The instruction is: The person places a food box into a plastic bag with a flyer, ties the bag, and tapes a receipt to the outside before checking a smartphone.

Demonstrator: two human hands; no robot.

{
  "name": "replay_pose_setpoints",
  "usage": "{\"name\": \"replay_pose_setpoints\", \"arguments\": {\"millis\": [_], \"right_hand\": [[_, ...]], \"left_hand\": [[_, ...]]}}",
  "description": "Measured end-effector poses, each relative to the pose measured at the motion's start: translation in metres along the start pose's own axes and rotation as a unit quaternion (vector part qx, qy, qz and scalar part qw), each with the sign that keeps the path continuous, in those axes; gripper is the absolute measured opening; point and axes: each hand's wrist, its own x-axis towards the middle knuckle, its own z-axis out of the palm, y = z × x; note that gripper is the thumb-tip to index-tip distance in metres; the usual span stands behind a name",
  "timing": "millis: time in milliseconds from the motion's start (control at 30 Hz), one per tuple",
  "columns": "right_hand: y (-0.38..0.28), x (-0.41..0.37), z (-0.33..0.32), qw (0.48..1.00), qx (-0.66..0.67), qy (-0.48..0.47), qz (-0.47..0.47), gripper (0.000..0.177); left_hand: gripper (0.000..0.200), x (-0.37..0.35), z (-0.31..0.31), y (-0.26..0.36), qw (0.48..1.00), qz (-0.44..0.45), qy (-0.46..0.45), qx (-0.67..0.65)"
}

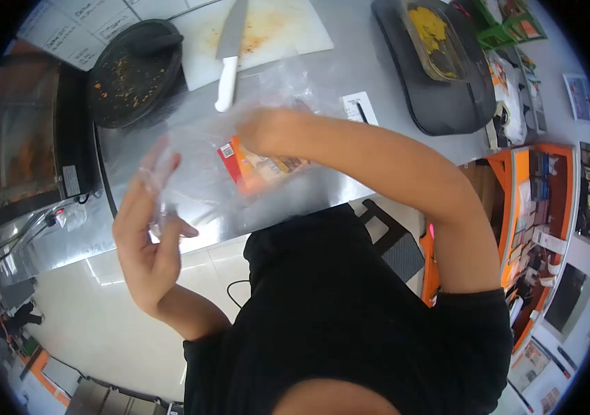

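Seemingly, clear film (201,149) is being handled around the orange packet (252,174) over the steel counter (356,52), left hand (144,238) loosely open at its eight o'clock, blurred right hand (267,131) near twelve, grip unclear, the next move calling for careful fingers.

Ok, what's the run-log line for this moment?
left hand: at clear plastic | right hand: blurred, beside red-orange packet | knife: blade on cutting board
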Motion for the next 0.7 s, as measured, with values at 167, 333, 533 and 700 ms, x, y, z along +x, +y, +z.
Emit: {"name": "replay_pose_setpoints", "arguments": {"millis": [167, 333, 533, 700], "right_hand": [[0.002, -0.023, -0.112, 0.991, -0.056, -0.119, 0.036, 0.02], [0.037, -0.087, -0.16, 1.0, -0.016, 0.001, 0.008, 0.017], [0.14, -0.226, -0.141, 0.922, 0.088, 0.369, -0.076, 0.014], [0.273, -0.359, -0.091, 0.77, 0.127, 0.625, -0.012, 0.013]], "left_hand": [[0.054, 0.005, -0.001, 0.0, 0.997, -0.026, 0.004, 0.068], [0.045, 0.002, -0.003, 0.006, 0.977, -0.168, 0.092, 0.097], [0.038, 0.0, 0.015, 0.025, 0.94, -0.208, 0.194, 0.191], [0.035, -0.013, 0.014, 0.064, 0.77, -0.19, 0.237, 0.561]]}}
